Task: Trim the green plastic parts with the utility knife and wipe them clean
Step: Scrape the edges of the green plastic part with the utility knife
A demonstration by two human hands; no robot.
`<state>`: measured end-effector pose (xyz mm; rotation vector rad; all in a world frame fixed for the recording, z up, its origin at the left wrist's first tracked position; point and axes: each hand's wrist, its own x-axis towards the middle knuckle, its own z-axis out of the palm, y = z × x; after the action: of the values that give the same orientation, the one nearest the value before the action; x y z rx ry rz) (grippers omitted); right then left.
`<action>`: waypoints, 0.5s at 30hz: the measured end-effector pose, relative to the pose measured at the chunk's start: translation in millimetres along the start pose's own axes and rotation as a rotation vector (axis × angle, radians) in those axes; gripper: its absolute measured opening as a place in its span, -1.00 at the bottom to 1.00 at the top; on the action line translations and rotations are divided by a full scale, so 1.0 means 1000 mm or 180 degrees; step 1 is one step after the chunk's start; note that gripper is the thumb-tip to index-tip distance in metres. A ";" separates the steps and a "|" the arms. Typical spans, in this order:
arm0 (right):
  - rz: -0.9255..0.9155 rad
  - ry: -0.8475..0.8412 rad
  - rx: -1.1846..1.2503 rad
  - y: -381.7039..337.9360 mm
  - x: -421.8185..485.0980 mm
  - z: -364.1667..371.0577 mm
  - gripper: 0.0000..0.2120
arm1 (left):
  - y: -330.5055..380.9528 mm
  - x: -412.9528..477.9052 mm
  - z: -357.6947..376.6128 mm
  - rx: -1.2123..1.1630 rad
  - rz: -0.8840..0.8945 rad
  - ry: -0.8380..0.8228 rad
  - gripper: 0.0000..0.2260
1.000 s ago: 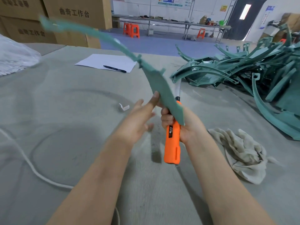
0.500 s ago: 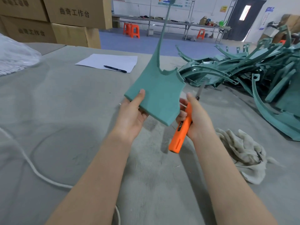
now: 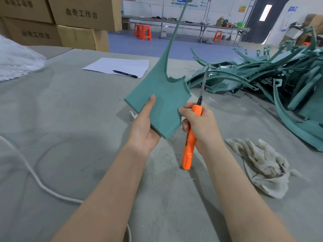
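Observation:
A green plastic part [image 3: 162,96] with a broad flat end and a long thin arm rising to the top of the view is held above the grey table. My left hand [image 3: 145,126] grips its lower edge, thumb lying on the face. My right hand [image 3: 197,124] grips the orange utility knife [image 3: 189,142] just right of the part, its thumb touching the part's right edge. The blade [image 3: 203,84] is extended and points up, apart from the plastic. A crumpled beige rag [image 3: 262,165] lies on the table at the right.
A heap of green plastic parts [image 3: 272,75] fills the far right of the table. A sheet of paper [image 3: 118,65] with a pen [image 3: 125,74] lies beyond. A white cord [image 3: 35,177] runs along the left. Cardboard boxes [image 3: 78,23] stand behind, a white bag [image 3: 15,60] at far left.
The part has swung from leaning left to standing with its arm upright, face toward me. My left thumb now lies on its face, and the knife has turned so its blade points up.

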<state>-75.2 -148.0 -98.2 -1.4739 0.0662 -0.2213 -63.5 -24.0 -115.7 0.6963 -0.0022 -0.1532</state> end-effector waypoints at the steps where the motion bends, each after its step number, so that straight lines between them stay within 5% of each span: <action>1: 0.0003 0.0016 -0.0023 0.001 0.000 0.001 -0.84 | -0.001 0.000 0.000 0.0030 -0.0028 -0.0015 -0.65; 8: -0.0101 -0.0005 -0.0262 -0.001 0.002 -0.010 -0.87 | -0.001 0.002 0.001 -0.0084 -0.0054 0.0193 -0.80; 12: -0.0661 0.0565 -0.1229 0.000 0.008 -0.028 -0.53 | 0.012 -0.001 -0.004 -0.0350 0.0140 0.0555 -0.94; 15: -0.0971 0.0786 -0.1735 0.006 0.010 -0.030 -0.47 | 0.016 -0.005 -0.004 -0.0288 0.0163 0.0691 -0.97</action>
<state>-70.5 -178.7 -106.2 -1.9913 0.1066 -0.6740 -65.8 -8.9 -108.5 0.6192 0.1936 -0.0279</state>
